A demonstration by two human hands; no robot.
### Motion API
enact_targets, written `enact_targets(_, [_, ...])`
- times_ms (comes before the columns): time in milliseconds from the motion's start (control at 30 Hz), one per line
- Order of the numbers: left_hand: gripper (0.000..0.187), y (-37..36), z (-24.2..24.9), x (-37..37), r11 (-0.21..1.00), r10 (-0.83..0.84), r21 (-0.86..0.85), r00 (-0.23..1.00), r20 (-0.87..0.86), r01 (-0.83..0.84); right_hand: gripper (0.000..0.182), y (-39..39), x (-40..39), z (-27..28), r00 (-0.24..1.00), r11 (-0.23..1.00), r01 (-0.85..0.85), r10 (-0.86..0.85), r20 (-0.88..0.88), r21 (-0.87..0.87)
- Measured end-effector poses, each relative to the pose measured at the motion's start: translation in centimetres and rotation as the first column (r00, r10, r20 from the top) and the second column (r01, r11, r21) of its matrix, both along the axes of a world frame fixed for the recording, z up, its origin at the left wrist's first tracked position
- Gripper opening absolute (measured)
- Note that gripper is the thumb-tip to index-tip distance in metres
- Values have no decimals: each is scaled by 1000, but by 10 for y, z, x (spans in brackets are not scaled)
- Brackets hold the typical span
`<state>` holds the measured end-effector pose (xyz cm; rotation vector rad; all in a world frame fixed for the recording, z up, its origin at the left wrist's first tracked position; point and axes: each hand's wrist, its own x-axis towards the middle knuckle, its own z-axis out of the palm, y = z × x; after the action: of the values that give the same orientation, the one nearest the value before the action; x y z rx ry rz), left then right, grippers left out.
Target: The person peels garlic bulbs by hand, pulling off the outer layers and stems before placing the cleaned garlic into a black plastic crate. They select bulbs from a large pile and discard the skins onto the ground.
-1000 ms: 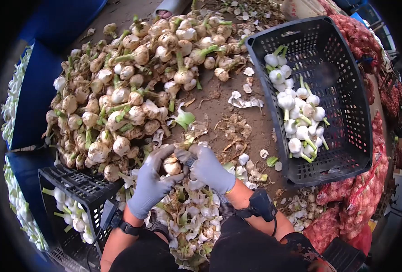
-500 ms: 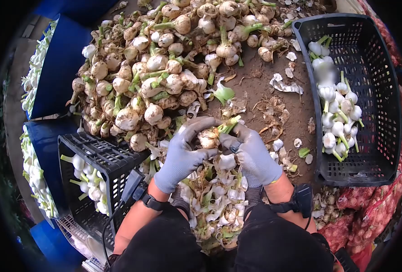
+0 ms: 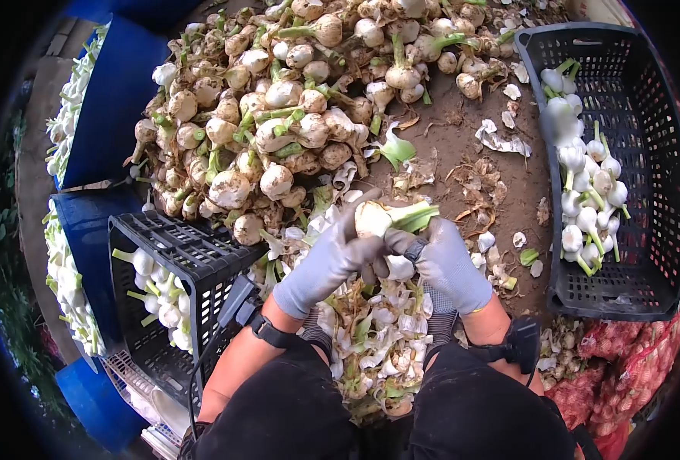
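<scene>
Garlic bulb [image 3: 372,219] is pinched by left hand [image 3: 324,264], stalk [image 3: 415,217] and long axis pointed toward rightmost crate [image 3: 654,230]; right hand [image 3: 448,262] is curled, contact unclear

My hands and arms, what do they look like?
Your left hand and right hand wear pale grey gloves with darker fingers, the right cuff edged yellow. Each arm has a black strap with a boxy device; a dark cable hangs by the left one.

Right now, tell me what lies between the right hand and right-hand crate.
In the head view, brown ground with pale scraps and a green scrap separates the right hand from the crate.
</scene>
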<state>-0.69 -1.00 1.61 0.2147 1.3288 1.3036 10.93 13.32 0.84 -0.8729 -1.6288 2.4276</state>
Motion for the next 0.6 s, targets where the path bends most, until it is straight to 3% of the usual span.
enact_targets(67, [76, -7, -11, 5, 999, -30, 36, 979, -201, 38, 32, 7, 4, -14, 961, 979, -193, 203, 189, -72])
enact_targets(100, [68, -10, -17, -4, 981, -192, -81, 797, -572, 179, 28, 4, 0, -15, 941, 979, -203, 197, 275, -9])
enact_targets(133, [68, -14, -20, -5, 981, -193, -84, 796, -574, 177, 28, 2, 0, -14, 942, 979, -204, 199, 272, -12])
enact_targets(200, [65, -17, -20, -4, 991, 113, -22, 903, -414, -134, 20, -1, 2, -4, 919, 979, -110, 165, 359, -169])
enact_targets(233, [48, -14, -21, -6, 981, 154, -28, 855, -495, -193, 19, -3, 8, -12, 927, 965, -135, 203, 316, -225])
enact_targets(267, [48, -13, -21, -5, 980, 157, -26, 855, -495, -196, 19, -9, 12, -23, 926, 965, -138, 206, 316, -224])
enact_targets(333, [42, -9, -14, -5, 999, 33, 19, 545, -838, -32, 22, -18, 9, -28, 949, 962, -257, 234, 209, 90])
enact_targets(400, [42, -6, -7, -3, 993, -75, -22, 479, -875, 116, 26, -14, 12, -25, 953, 943, -291, 272, 132, 162])
enact_targets(467, [40, -10, -13, -9, 976, -189, -205, 752, -631, 73, 28, -11, 12, -24, 940, 806, -342, 294, 174, 483])
enact_targets(500, [38, -9, -14, -5, 986, 72, -115, 932, -354, -120, 29, -8, 14, -22, 946, 734, -321, 221, 236, 599])
enact_targets(533, [36, -14, -13, -11, 984, 162, -53, 983, -91, -168, 29, 0, 15, -23, 945, 734, -324, 220, 242, 597])
enact_targets(600, [39, -12, -1, -8, 944, 276, 92, 912, 302, -317, 33, 16, 11, -22, 764, 500, -607, 154, 626, 618])
